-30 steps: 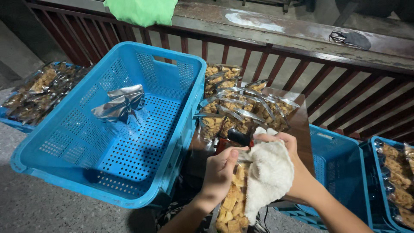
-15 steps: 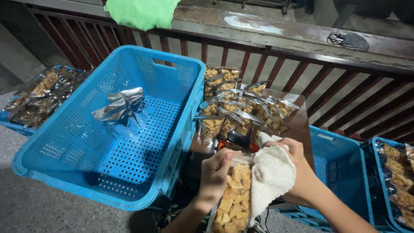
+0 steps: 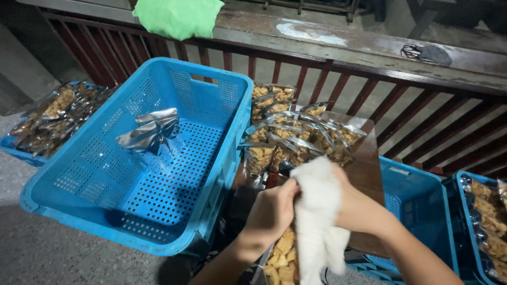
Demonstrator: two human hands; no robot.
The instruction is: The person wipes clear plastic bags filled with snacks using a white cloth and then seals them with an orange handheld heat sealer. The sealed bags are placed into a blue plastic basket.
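A: Left hand (image 3: 272, 211)?
B: Curled shut on the top of a snack bag (image 3: 280, 256), low in the middle. The bag hangs below the fist, clear, full of tan pieces.

A: Right hand (image 3: 359, 208)?
B: Closed on a white cloth (image 3: 317, 221). The cloth drapes down between both hands and covers part of the bag. The hands sit just beside each other, with the cloth between them.

A: Do the fingers show?
B: Left knuckles yes, the right fingertips are under the cloth, so I can't tell the exact pinch.

A: What's under the hands?
B: A brown board (image 3: 364, 169). On its far side a pile of bags (image 3: 296, 134), same clear kind with tan snacks, tops standing up, tight together.

A: Left side?
B: A big blue crate (image 3: 68, 211), perforated and tilted a bit. One crumpled foil bag (image 3: 150, 132) lies in it near the back wall. The crate's right wall sits right next to the pile.

A: Further left?
B: A low tray (image 3: 10, 145) with more filled bags, partly behind the crate.

A: Right side?
B: A second blue crate (image 3: 412, 195) lower down, partly under the board. Another crate (image 3: 462, 184) at the right edge holds filled bags.

A: Background?
B: A red-brown railing (image 3: 338, 79) with a worn top ledge. A green cloth (image 3: 177, 16) lies on the ledge at the top left, and a dark mask (image 3: 428, 53) lies on it at the right.
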